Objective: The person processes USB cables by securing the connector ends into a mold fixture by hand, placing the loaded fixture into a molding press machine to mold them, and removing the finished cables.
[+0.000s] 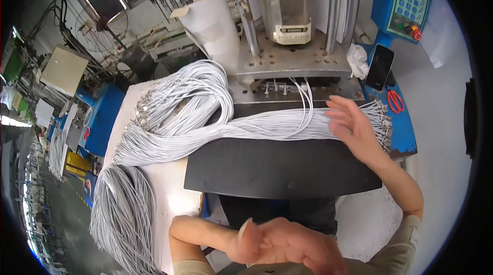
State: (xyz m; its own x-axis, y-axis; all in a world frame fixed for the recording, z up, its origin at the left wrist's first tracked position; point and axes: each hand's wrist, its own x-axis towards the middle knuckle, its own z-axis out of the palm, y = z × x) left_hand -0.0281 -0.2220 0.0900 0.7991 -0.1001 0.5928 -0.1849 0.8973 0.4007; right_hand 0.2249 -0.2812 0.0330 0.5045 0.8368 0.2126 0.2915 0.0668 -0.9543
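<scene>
A long bundle of white cables [267, 125] lies across the black work plate [282, 167] in front of a metal press. Over the bundle's right part is my right hand [354, 129], fingers spread and open, close to the many metal-tipped cable ends [382, 126]. Whether it touches the cables I cannot tell. My left hand [287, 247] is raised near the lower edge, away from the cables, thumb apart from the loosely bent fingers and nothing visible in it. A few cables run up from the bundle into the metal mould [280, 89] under the press.
The press head [292, 13] stands between steel columns. To the right are a blue control box [408, 3], a black phone [380, 67] and red-handled scissors [395, 101]. Coiled white cables [190, 90] lie left; a grey cable bundle [123, 213] hangs over the pale table's [174, 188] left side.
</scene>
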